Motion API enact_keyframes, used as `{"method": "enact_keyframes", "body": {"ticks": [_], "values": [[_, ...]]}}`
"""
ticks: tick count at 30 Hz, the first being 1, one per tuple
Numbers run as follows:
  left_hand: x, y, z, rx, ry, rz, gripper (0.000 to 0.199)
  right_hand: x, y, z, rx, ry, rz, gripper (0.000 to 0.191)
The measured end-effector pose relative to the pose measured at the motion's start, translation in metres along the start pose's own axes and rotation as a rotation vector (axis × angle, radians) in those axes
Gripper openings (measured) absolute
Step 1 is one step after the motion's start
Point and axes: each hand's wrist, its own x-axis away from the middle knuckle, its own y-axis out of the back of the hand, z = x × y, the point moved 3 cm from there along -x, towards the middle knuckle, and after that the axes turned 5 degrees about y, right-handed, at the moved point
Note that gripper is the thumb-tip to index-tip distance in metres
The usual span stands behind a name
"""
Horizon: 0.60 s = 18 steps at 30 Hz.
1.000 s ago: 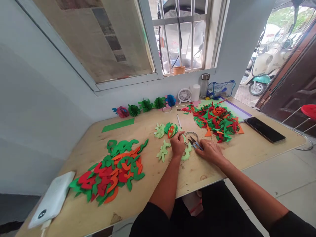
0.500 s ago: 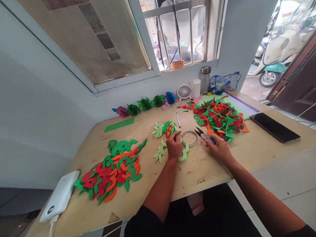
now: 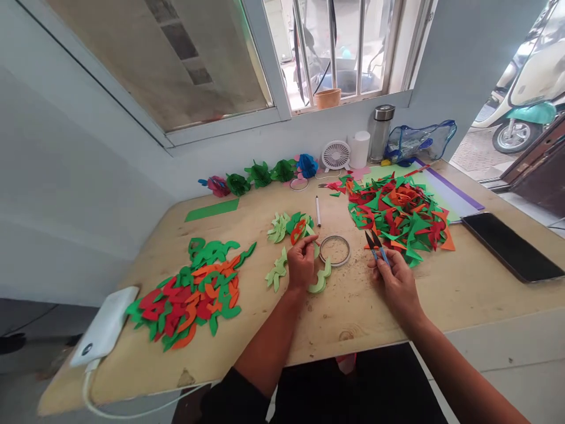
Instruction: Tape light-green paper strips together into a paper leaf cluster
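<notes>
My left hand [image 3: 302, 265] is closed, fingers curled, above several light green paper pieces [image 3: 321, 281]. Whether a small thing is pinched in it I cannot make out. Just beyond it lie green and orange cut shapes [image 3: 298, 228]. A roll of tape [image 3: 347, 254] rests flat between my hands. Held in my right hand [image 3: 399, 285] are thread snips [image 3: 378, 247] with blue handles, their dark blades pointing up and away from me. Beside the snips is a heap of red, green and orange paper scraps [image 3: 401, 212].
Cut paper shapes [image 3: 194, 294] are piled at the left, near a white power bank [image 3: 106, 327] with a cable. A phone [image 3: 512, 246] lies at the right. Along the wall stand paper flowers [image 3: 258, 174], a small fan [image 3: 336, 156] and a glass bottle [image 3: 380, 135]. A pen [image 3: 318, 211] lies mid-table.
My right hand has turned, so the snips now point more upward and sit apart from the tape roll. My left hand stays curled in nearly the same place. The view has shifted slightly.
</notes>
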Motion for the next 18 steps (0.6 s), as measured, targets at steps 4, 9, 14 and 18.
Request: {"method": "enact_keyframes", "body": {"ticks": [4,9,14,18], "values": [[0.0,-0.002,-0.001,-0.004,-0.016,0.016,0.028,0.0,0.001,0.002,-0.003,0.024,-0.041,0.027],[0.0,-0.005,-0.003,-0.067,-0.078,0.049,0.028,0.0,0.0,0.004,-0.031,0.023,-0.08,0.027],[0.001,-0.006,-0.009,-0.125,-0.163,0.048,0.029,0.001,-0.001,0.007,0.06,0.032,-0.12,0.03],[0.008,-0.011,-0.018,-0.202,-0.253,0.122,0.029,0.003,0.0,0.011,0.237,0.115,-0.133,0.028]]}}
